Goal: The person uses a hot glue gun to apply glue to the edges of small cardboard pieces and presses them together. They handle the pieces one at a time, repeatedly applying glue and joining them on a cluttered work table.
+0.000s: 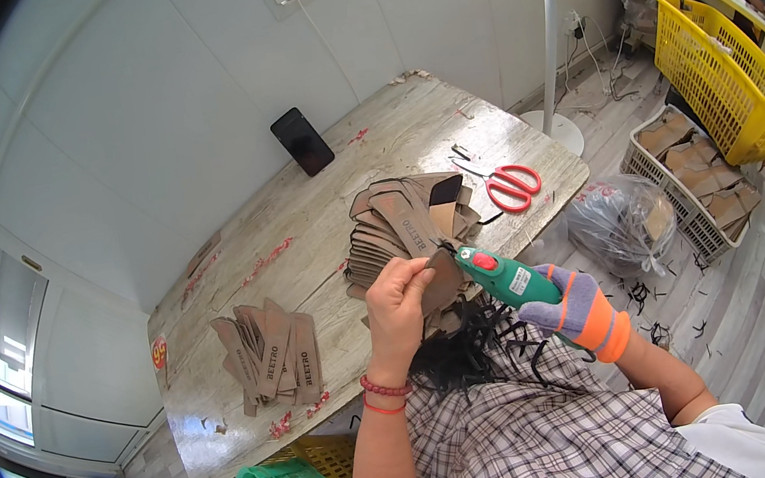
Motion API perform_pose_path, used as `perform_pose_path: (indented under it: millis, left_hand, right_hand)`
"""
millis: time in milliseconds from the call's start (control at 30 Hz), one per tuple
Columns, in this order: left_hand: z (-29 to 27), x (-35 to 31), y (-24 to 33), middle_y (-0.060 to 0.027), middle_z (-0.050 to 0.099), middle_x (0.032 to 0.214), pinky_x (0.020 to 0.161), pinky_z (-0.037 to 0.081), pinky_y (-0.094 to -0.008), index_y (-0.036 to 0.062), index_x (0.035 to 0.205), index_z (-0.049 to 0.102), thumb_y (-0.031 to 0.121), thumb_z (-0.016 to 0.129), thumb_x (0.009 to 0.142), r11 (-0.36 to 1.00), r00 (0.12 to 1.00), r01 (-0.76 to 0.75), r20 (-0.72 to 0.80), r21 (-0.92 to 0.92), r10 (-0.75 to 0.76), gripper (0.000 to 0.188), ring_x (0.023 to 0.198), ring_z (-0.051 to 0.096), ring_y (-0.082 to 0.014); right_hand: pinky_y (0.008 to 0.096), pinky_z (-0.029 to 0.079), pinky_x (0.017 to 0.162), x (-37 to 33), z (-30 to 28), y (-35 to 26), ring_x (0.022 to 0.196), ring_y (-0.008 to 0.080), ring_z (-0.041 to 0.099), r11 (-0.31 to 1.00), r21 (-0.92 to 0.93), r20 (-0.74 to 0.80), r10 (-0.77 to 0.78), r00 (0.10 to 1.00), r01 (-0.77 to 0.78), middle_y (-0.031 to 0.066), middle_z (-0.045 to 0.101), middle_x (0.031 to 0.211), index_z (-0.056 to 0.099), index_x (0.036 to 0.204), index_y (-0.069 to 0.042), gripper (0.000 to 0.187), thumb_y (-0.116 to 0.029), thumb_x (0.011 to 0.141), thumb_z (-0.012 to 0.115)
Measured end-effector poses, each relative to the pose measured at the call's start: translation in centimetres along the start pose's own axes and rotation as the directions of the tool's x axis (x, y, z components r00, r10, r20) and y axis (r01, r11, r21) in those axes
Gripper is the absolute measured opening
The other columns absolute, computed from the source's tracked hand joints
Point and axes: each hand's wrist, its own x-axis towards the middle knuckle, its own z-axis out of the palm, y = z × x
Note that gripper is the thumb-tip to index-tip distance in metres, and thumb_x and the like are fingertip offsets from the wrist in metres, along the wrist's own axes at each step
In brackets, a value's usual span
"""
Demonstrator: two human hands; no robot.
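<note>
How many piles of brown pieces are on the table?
2: a large fanned pile just beyond the left hand, and a smaller pile toward the left end of the table.

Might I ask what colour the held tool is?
The held tool is green with a red button, seen in the head view.

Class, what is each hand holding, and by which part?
The left hand pinches a brown piece by its edge; the gloved right hand grips the green tool around its rear body.
</note>
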Motion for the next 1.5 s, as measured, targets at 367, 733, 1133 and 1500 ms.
perform_pose_path:
  millis: [367, 733, 1133, 1500]
  left_hand:
    - [-3.0, 2.1, 2.6, -0.0050, 0.059, 0.073, 0.070, 0.041, -0.0326, 0.0016, 0.088, 0.067, 0.007, 0.065, 0.081, 0.867, 0.949, -0.294, 0.230, 0.403, 0.215, 0.008, 0.074, 0.051, -0.0225]
    - [-3.9, 3.8, 4.7, -0.0059, 0.056, 0.070, 0.075, 0.042, -0.0351, 0.0041, 0.078, 0.064, 0.008, 0.067, 0.078, 0.700, 0.844, -0.524, 0.406, 0.486, 0.350, 0.005, 0.076, 0.055, -0.0261]
    - [-5.4, 2.9, 4.9, -0.0073, 0.058, 0.073, 0.076, 0.043, -0.0337, 0.0019, 0.077, 0.063, 0.009, 0.066, 0.079, 0.709, 0.865, -0.448, 0.465, 0.544, 0.189, 0.008, 0.078, 0.056, -0.0251]
    - [-17.0, 0.2, -7.4, -0.0088, 0.059, 0.091, 0.084, 0.042, -0.0403, 0.0043, 0.097, 0.065, 0.025, 0.072, 0.078, 0.327, 0.888, 0.201, -0.313, 0.923, 0.338, 0.028, 0.092, 0.055, -0.0288]
  right_hand:
    - [0.0209, 0.045, 0.057, -0.1, -0.6, -0.2, 0.065, 0.0050, 0.055, 0.996, -0.081, 0.039, -0.027, 0.999, 0.030, 0.0001, 0.062, 0.081, 0.056, 0.117, 0.000, 0.050, -0.023, 0.079, 0.078]
    - [0.0202, 0.044, 0.057, -0.4, -0.9, -0.6, 0.065, 0.0046, 0.054, 0.995, -0.098, 0.079, 0.030, 0.996, -0.023, -0.0004, 0.062, 0.081, 0.056, 0.120, -0.001, 0.053, -0.026, 0.078, 0.078]
    - [0.0221, 0.050, 0.065, 0.2, 0.8, -0.9, 0.073, 0.0065, 0.061, 0.990, -0.139, 0.123, 0.044, 0.991, -0.027, 0.0038, 0.067, 0.086, 0.057, 0.119, 0.000, 0.056, -0.029, 0.077, 0.079]
    - [0.0202, 0.045, 0.054, -0.8, 0.3, 0.9, 0.061, 0.0039, 0.054, 0.995, 0.036, 0.024, 0.093, 0.995, -0.094, 0.0000, 0.065, 0.080, 0.058, 0.117, -0.002, 0.052, -0.029, 0.078, 0.079]
